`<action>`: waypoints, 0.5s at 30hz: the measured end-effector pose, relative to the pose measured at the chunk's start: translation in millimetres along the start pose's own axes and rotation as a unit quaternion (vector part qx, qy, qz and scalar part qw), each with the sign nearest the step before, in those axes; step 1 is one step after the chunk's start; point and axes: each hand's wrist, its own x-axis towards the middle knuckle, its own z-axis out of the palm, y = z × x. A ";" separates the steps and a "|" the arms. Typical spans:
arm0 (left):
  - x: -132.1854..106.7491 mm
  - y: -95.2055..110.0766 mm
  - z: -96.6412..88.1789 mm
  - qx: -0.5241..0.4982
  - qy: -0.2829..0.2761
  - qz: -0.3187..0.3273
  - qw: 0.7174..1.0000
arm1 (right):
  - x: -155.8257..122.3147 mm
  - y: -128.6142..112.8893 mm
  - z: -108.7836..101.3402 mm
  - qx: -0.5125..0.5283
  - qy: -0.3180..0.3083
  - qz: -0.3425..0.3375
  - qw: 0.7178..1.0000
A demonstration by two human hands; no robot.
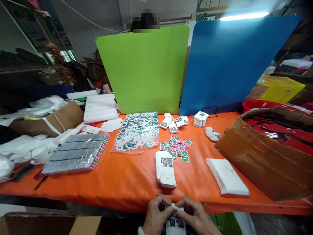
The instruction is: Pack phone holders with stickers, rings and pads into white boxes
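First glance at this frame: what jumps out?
An orange table cover fills the middle, with a lime-green board and a blue board standing upright side by side at its far edge. At the bottom edge, the left hand and right hand pinch a small printed card between them, near a stack of similar cards. A big brown cardboard box lies at the right.

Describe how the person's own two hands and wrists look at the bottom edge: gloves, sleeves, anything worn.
Both are bare: the left hand and the right hand wear no gloves, and no ring or watch shows. A bit of white sits at the left wrist; it may be a cuff or a band, but too little shows to tell. The right wrist shows no sleeve before the picture ends.
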 end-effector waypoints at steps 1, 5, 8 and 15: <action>1.7 7.0 -0.1 0.014 0.013 0.025 0.999 | 9.1 -11.5 -11.6 -0.006 0.000 -0.007 1.000; 15.4 33.7 -9.2 0.125 0.093 0.106 0.982 | 65.0 -70.4 -74.9 0.031 0.176 -0.068 0.981; 31.4 38.5 -18.5 0.227 0.146 0.157 0.950 | 106.6 -107.5 -103.3 0.112 0.309 -0.091 0.940; 54.0 14.4 -17.9 0.374 0.126 0.138 0.908 | 142.2 -105.0 -43.2 -0.339 0.054 -0.030 0.939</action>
